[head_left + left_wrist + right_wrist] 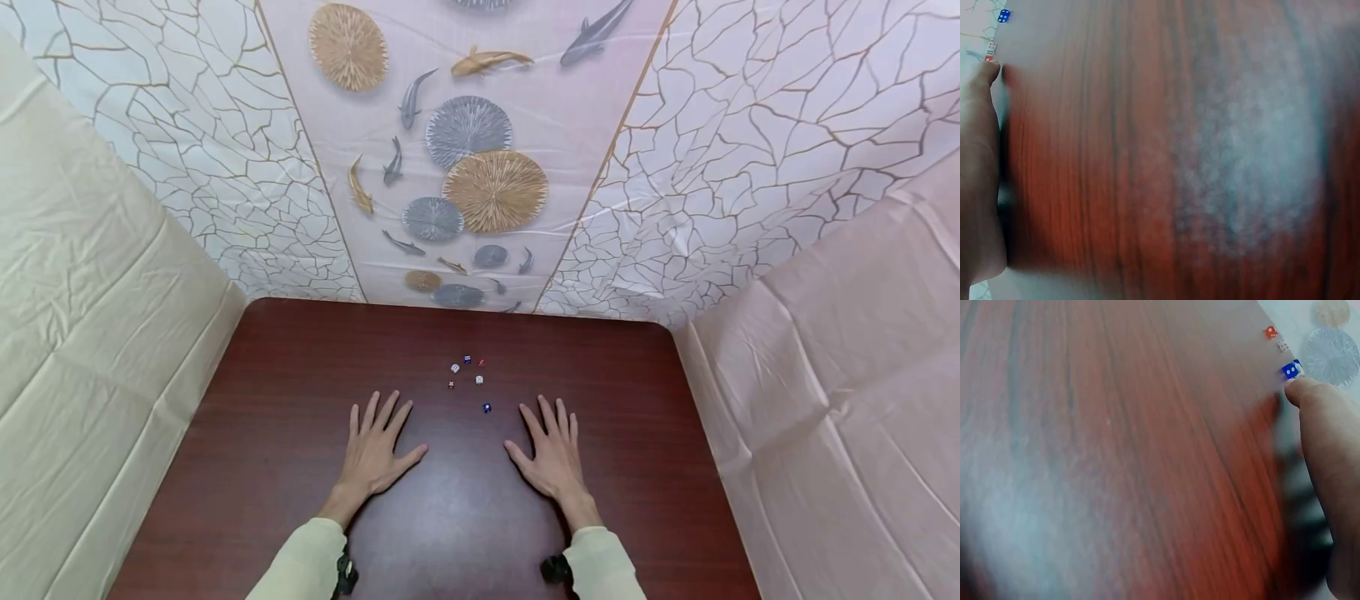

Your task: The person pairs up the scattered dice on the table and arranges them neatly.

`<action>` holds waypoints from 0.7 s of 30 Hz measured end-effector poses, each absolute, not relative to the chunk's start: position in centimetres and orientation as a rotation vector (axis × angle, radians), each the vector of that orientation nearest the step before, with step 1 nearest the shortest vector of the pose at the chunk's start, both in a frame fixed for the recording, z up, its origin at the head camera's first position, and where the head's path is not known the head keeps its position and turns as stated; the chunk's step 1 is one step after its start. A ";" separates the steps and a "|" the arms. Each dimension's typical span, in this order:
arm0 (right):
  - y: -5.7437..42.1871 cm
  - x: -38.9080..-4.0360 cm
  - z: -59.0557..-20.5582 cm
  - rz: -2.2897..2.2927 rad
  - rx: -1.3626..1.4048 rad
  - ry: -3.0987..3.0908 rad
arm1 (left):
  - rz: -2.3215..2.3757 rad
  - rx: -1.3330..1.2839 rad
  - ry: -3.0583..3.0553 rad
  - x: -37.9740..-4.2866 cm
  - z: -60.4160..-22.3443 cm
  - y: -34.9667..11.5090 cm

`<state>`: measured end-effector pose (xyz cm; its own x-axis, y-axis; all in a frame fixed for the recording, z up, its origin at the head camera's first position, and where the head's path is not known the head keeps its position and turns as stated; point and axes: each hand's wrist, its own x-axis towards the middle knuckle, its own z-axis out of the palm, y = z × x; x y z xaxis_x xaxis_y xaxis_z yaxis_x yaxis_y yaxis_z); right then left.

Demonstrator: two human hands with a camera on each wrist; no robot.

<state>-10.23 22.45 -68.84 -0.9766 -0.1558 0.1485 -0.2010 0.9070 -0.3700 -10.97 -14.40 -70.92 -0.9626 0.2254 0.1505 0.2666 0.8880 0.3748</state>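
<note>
Several small dice lie in a loose group beyond the hands. Among them are a blue die (467,359) at the back, a red die (482,363) beside it, a white die (455,367), a second white die (479,380) and another red die (452,384). A second blue die (487,408) sits nearest, to the left of the right fingertips. My left hand (372,454) rests on the table with fingers spread, holding nothing. The right hand (553,457) lies likewise, palm down, fingers apart. In the right wrist view a blue die (1291,370) shows just past the thumb.
The dark reddish-brown wooden table (262,417) has rounded far corners. A patterned cloth (480,267) with fish and round leaf shapes hangs behind it. Plain pale cloths stand at the left (90,333) and right (832,375). Dark bands circle both wrists.
</note>
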 end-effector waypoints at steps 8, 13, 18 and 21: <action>21.3 -10.6 -68.2 0.669 0.324 -2.904 | -0.645 -0.371 -2.910 -11.0 -70.5 -14.3; 20.6 -10.9 -68.2 0.717 0.353 -2.851 | -0.659 -0.373 -2.906 -11.1 -70.3 -14.1; 19.8 -11.3 -68.2 0.778 0.376 -2.759 | -0.688 -0.381 -2.891 -11.5 -70.2 -13.7; 19.3 -11.5 -68.2 0.809 0.379 -2.710 | -0.714 -0.392 -2.873 -11.7 -70.1 -13.4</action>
